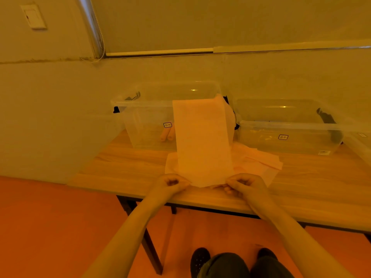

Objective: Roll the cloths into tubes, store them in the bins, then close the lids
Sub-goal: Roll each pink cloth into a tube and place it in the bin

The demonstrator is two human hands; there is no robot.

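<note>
Wooden desk (128, 161) against a pale wall, orange floor below. Cloth (201, 141) stands lifted off the desk, just in front of the left bin (144, 125). Left hand (170, 183) and right hand (244, 185) each pinch a near corner, grip clamped on cloth. More cloths (259, 161) lie beneath. Two rolled tubes (167, 135) inside the left bin; right bin (289, 129) beside it.
</note>
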